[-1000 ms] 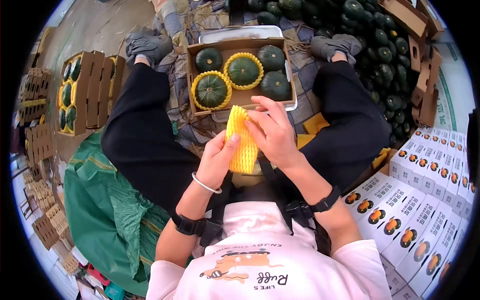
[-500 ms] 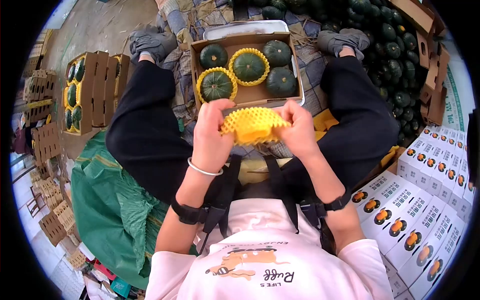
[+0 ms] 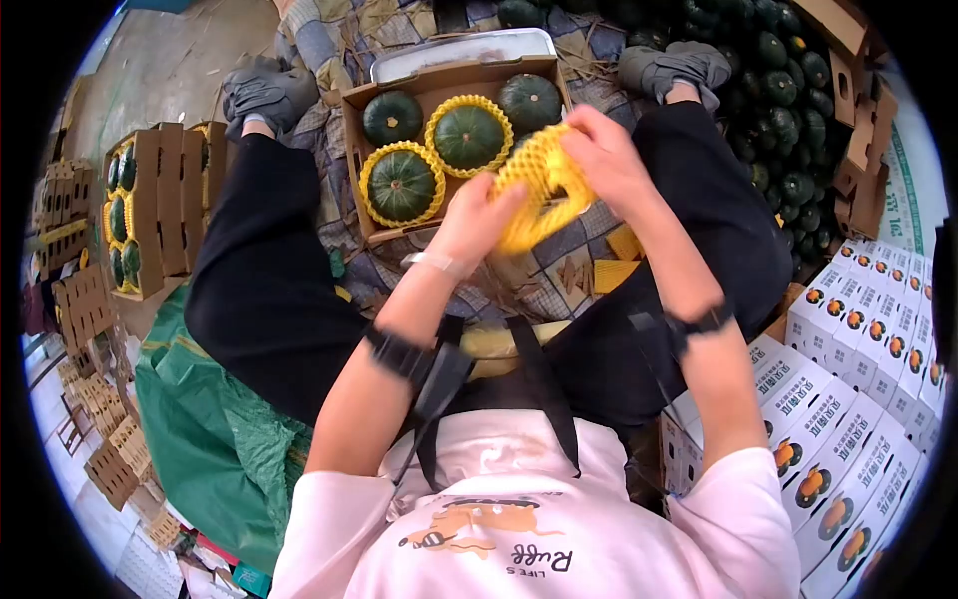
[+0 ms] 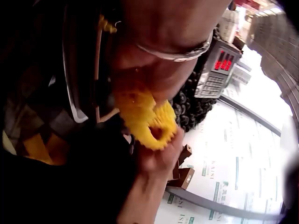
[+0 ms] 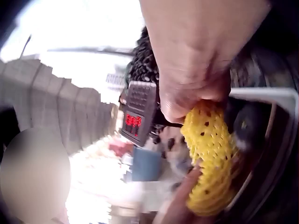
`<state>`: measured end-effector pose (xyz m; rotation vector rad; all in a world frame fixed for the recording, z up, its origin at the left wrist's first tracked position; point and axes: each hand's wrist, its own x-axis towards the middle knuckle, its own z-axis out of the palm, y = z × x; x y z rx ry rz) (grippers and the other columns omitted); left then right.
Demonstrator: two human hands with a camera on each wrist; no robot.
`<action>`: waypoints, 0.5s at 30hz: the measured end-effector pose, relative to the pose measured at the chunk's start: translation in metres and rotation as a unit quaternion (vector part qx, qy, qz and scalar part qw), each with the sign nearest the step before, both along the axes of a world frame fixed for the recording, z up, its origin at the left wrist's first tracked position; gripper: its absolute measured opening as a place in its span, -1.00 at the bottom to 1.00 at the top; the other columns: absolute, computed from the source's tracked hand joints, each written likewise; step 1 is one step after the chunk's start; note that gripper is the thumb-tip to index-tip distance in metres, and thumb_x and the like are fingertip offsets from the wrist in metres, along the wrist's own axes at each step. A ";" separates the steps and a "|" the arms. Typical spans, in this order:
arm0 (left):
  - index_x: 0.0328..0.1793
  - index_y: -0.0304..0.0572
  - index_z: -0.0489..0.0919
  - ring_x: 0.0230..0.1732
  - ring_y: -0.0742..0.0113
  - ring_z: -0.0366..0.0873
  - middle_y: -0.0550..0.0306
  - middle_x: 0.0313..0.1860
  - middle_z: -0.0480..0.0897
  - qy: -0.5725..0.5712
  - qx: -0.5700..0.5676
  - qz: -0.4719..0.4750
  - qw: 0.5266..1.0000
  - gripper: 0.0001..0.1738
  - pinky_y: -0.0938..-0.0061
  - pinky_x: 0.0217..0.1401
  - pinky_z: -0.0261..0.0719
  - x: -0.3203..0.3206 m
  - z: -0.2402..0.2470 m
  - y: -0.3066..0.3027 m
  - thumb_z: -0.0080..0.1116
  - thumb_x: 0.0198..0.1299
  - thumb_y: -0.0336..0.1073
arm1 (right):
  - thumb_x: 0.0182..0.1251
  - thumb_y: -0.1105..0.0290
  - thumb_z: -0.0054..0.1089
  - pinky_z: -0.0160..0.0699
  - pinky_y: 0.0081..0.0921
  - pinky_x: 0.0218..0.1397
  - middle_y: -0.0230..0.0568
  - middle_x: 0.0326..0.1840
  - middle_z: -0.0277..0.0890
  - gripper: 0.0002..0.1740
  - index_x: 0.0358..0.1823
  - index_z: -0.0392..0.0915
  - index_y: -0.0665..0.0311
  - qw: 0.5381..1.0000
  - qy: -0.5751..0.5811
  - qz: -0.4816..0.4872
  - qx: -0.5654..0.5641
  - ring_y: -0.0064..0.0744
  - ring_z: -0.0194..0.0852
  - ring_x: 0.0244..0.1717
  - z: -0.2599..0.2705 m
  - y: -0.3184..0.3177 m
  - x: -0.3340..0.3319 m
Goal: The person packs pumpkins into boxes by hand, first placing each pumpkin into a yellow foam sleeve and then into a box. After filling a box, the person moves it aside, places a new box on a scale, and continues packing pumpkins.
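Both hands grip a yellow foam net sleeve, stretched into a ring between them. My left hand holds its near left edge and my right hand its far right edge. The sleeve hangs over the front right corner of an open cardboard box. Dark green squashes lie inside: bare ones at back left and back right, sleeved ones in the middle and at front left. Hands and sleeve hide the front right spot. In the right wrist view, the net overlaps the box.
A heap of squashes lies at the right, with stacked white printed cartons nearer. Filled boxes and a green tarp are at the left. Loose yellow sleeves lie by the right leg. A scale shows red digits.
The foam sleeve was flat in both hands, then got pulled wide into a ring. Both hands have carried it forward and to the right, over the box's front right corner.
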<state>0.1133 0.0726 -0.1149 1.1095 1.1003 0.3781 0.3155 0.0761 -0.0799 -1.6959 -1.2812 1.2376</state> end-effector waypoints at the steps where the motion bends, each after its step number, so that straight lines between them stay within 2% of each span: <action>1: -0.02 -0.36 0.49 -0.29 0.45 0.53 0.15 -0.19 0.60 -0.044 -0.091 0.090 0.991 -0.72 0.51 -0.26 0.54 0.020 -0.015 0.008 0.10 0.33 -0.25 | 0.27 0.27 0.02 0.54 -0.17 -0.13 0.14 -0.29 0.58 -0.68 -0.15 0.38 0.42 0.977 -0.205 0.052 -0.006 0.11 0.59 -0.21 -0.023 0.019 0.003; 2: -0.01 -0.36 0.48 -0.26 0.41 0.55 0.12 -0.18 0.61 -0.079 -0.190 0.137 0.969 -0.74 0.49 -0.23 0.56 0.034 -0.025 0.015 0.08 0.34 -0.28 | 0.25 0.21 0.04 0.48 -0.02 -0.05 0.32 -0.22 0.53 -0.61 -0.11 0.35 0.43 0.947 -0.282 0.146 -0.052 0.33 0.49 -0.13 -0.048 0.028 0.007; 3: 0.00 -0.36 0.47 -0.24 0.37 0.58 0.10 -0.17 0.61 -0.113 -0.286 0.181 0.934 -0.75 0.47 -0.20 0.59 0.042 -0.028 0.021 0.05 0.35 -0.30 | 0.28 0.25 0.01 0.47 0.00 -0.03 0.37 -0.24 0.51 -0.63 -0.11 0.32 0.46 0.937 -0.287 0.187 -0.071 0.30 0.50 -0.09 -0.062 0.034 0.003; 4: 0.02 -0.35 0.46 -0.20 0.33 0.59 0.09 -0.14 0.61 -0.103 -0.230 0.190 0.949 -0.75 0.45 -0.16 0.60 0.038 -0.030 0.018 0.04 0.35 -0.31 | 0.31 0.26 -0.01 0.45 0.02 -0.12 0.33 -0.29 0.50 -0.68 -0.13 0.28 0.41 0.943 -0.278 0.178 -0.046 0.31 0.49 -0.15 -0.069 0.029 0.013; 5: 0.03 -0.34 0.45 -0.15 0.29 0.60 0.08 -0.12 0.61 -0.094 -0.171 0.201 0.960 -0.76 0.43 -0.11 0.62 0.028 -0.028 0.009 0.03 0.36 -0.31 | 0.35 0.26 -0.02 0.43 0.05 -0.20 0.28 -0.34 0.49 -0.71 -0.16 0.25 0.37 0.947 -0.271 0.170 -0.020 0.32 0.48 -0.22 -0.045 0.020 0.012; 7: 0.05 -0.23 0.43 -0.01 0.21 0.58 0.06 -0.05 0.59 -0.172 -0.231 0.262 0.921 -0.79 0.30 0.11 0.57 -0.009 0.014 -0.007 -0.03 0.38 -0.32 | 0.39 0.31 -0.02 0.41 0.08 -0.35 0.24 -0.47 0.47 -0.76 -0.15 0.23 0.34 0.961 -0.254 0.096 0.043 0.31 0.48 -0.38 0.012 -0.013 -0.005; 9: -0.02 -0.18 0.39 0.06 0.15 0.55 -0.03 0.02 0.57 -0.384 -0.217 0.292 0.849 -0.84 0.25 0.18 0.51 -0.029 0.035 -0.022 -0.12 0.41 -0.29 | 0.41 0.35 -0.02 0.39 0.06 -0.46 0.16 -0.59 0.43 -0.81 -0.17 0.24 0.31 0.965 -0.236 0.096 0.054 0.29 0.46 -0.52 0.052 -0.061 -0.045; 11: -0.02 -0.18 0.36 0.14 0.05 0.52 -0.08 0.12 0.55 -0.397 -0.286 0.246 0.837 -0.80 0.18 0.27 0.46 -0.047 0.062 -0.023 -0.24 0.43 -0.26 | 0.43 0.30 -0.11 0.46 0.07 -0.43 0.18 -0.59 0.48 -0.78 -0.20 0.21 0.34 0.976 -0.178 0.097 0.082 0.28 0.51 -0.50 0.067 -0.084 -0.072; 12: 0.01 -0.22 0.39 0.16 0.07 0.52 -0.08 0.16 0.55 -0.389 -0.337 0.246 0.821 -0.76 0.21 0.28 0.46 -0.055 0.057 -0.024 -0.28 0.43 -0.27 | 0.45 0.28 -0.12 0.50 -0.12 -0.37 0.16 -0.50 0.48 -0.76 -0.23 0.25 0.35 0.981 -0.167 0.078 0.053 0.15 0.53 -0.46 0.058 -0.086 -0.070; 13: 0.08 -0.25 0.42 0.14 0.12 0.54 -0.07 0.12 0.57 -0.375 -0.332 0.242 0.831 -0.71 0.25 0.27 0.47 -0.060 0.056 -0.030 -0.26 0.42 -0.28 | 0.45 0.27 -0.12 0.49 -0.23 -0.34 0.09 -0.48 0.47 -0.75 -0.25 0.27 0.35 0.992 -0.100 0.063 0.050 0.02 0.52 -0.44 0.052 -0.083 -0.069; 15: 0.14 -0.28 0.43 0.13 0.16 0.55 -0.04 0.09 0.59 -0.422 -0.344 0.212 0.812 -0.66 0.28 0.25 0.49 -0.073 0.066 -0.038 -0.25 0.42 -0.26 | 0.47 0.25 -0.12 0.46 -0.43 -0.28 -0.05 -0.44 0.46 -0.72 -0.28 0.31 0.36 0.998 0.039 0.027 0.037 -0.25 0.49 -0.40 0.045 -0.077 -0.068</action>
